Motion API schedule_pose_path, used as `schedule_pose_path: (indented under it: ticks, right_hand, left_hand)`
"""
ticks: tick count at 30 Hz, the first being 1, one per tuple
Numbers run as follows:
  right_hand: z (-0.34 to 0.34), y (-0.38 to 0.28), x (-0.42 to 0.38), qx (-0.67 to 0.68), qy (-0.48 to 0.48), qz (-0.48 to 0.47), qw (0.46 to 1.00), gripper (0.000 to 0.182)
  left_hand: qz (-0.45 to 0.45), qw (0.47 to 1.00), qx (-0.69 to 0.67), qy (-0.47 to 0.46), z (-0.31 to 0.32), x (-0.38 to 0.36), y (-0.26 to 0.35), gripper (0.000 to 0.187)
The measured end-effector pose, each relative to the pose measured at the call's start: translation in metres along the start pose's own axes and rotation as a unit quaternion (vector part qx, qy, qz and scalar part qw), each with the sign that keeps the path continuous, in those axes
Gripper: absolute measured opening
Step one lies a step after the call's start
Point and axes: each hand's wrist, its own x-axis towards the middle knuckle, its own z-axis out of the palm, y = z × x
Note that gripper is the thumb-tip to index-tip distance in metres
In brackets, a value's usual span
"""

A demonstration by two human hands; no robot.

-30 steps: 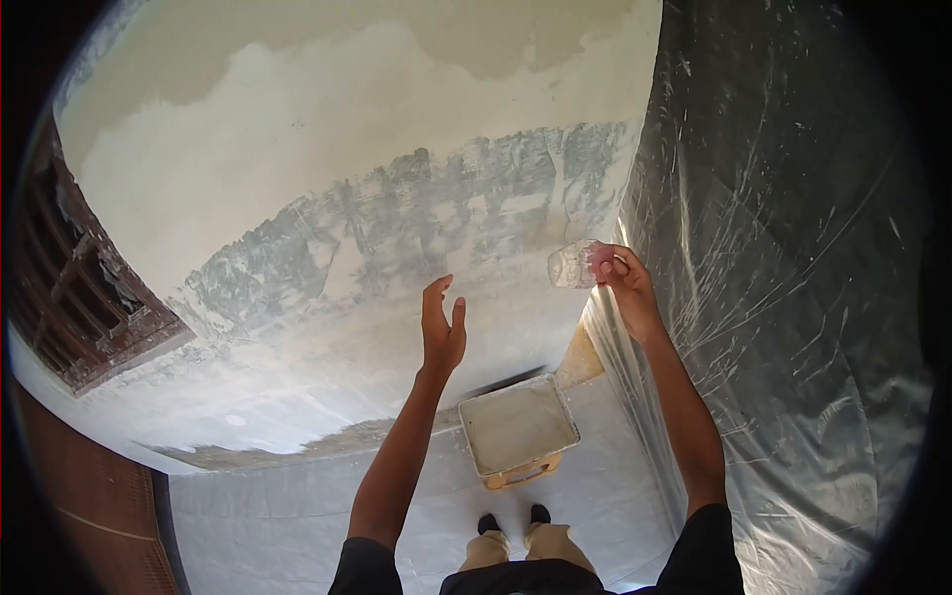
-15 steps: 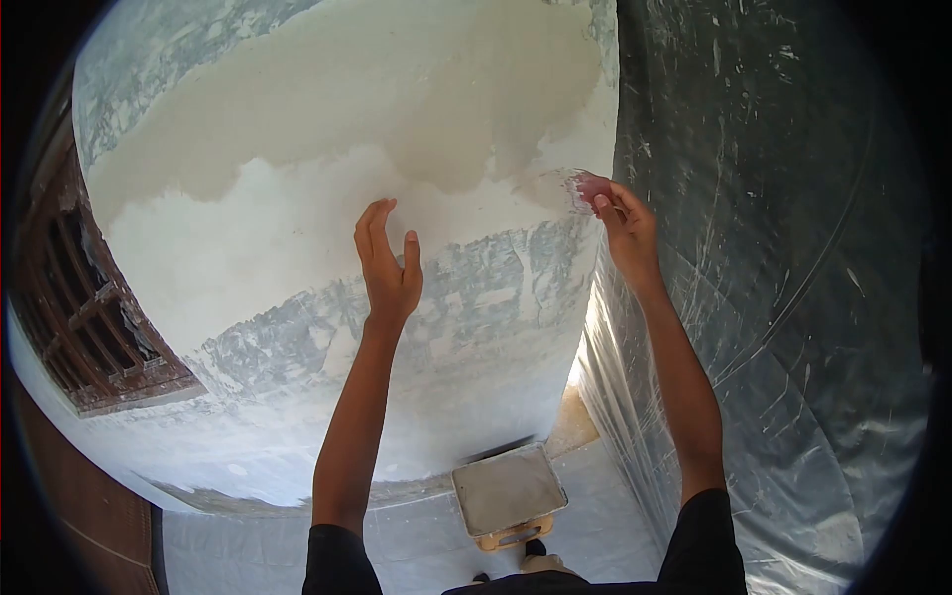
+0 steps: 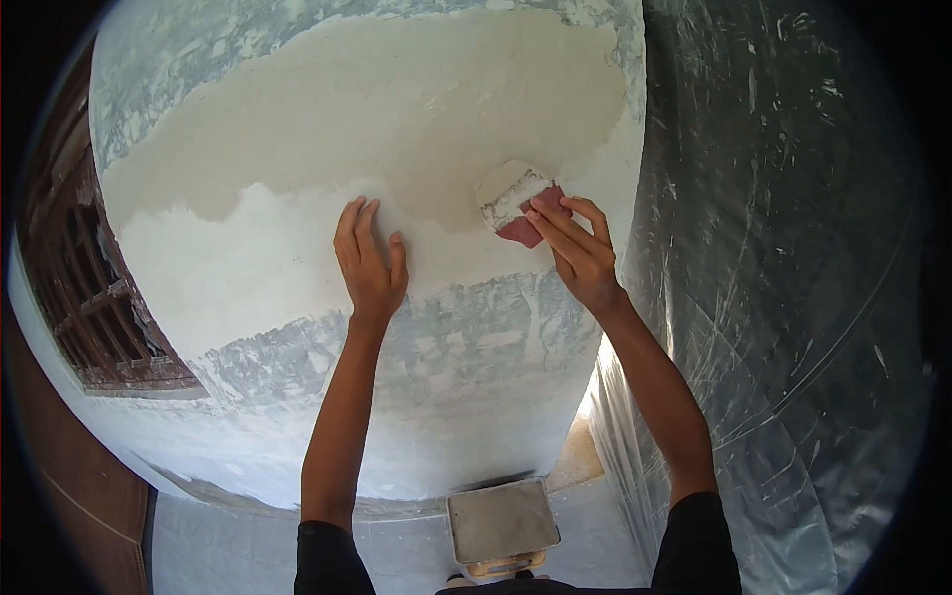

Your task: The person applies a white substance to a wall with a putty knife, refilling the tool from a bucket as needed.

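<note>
My right hand grips a dark-red flat hand tool, like a spreader, with fingers stretched over it. White paste streaks its middle, and its upper end has a beige coating. The tool overlaps the lower edge of a beige damp-looking patch on the wall. To the left, my left hand is open, its fingers curved and thumb apart, nothing in it. Its fingertips are close to the white band of wall below that patch.
A dark wooden window grille is set in the wall at left. Plastic sheeting hangs on the right. Low down stands a grey-topped tray on a small yellowish support. Pale sheeting covers the floor.
My right hand has moved left from the wall's right edge with the dark-red tool, which now shows its paste-covered side. My left hand stays nearly in place, still open.
</note>
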Motion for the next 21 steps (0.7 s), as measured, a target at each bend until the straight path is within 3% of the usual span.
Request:
schedule_pose_path:
  ticks: [7, 21]
  right_hand:
    - [0.026, -0.014, -0.023, -0.14, -0.017, 0.016, 0.99, 0.045]
    - [0.042, -0.053, -0.019, -0.27, -0.077, 0.054, 0.958, 0.039]
  left_hand:
    - [0.009, 1.0, -0.028, 0.006, 0.0, 0.0, -0.004, 0.046]
    - [0.059, 0.994, -0.093, -0.01, -0.007, 0.005, -0.022, 0.048]
